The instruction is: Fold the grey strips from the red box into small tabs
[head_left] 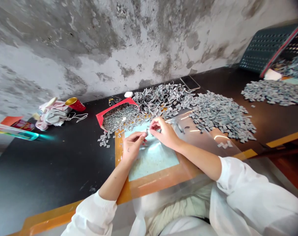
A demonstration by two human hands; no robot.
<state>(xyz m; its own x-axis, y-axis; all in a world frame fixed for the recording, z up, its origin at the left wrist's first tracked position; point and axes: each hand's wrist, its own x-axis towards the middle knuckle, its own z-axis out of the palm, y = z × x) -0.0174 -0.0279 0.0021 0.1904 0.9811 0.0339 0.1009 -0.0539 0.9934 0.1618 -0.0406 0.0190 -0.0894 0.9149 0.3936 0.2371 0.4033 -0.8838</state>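
My left hand (133,145) pinches a small grey piece (146,132) between thumb and fingertips. Close against it, my right hand (164,133) is curled with thumb and fingers drawn together; whatever lies in them is too small to make out. Both hands are over a pale sheet (155,161) under clear plastic. Just beyond them, a red-rimmed box (99,120) lies full of small grey pieces (120,116), some spilled at its near left corner. Behind the right hand rises a heap of curved grey strips (163,96). A few loose strips (182,127) rest on the plastic.
Right of the strips spreads a pile of flat grey pieces (220,113). Another pile (274,91) lies before a tipped dark basket (264,46). A phone-like flat object (190,83) sits near the wall. At left are a red cup (75,104) and crumpled cloth (54,113).
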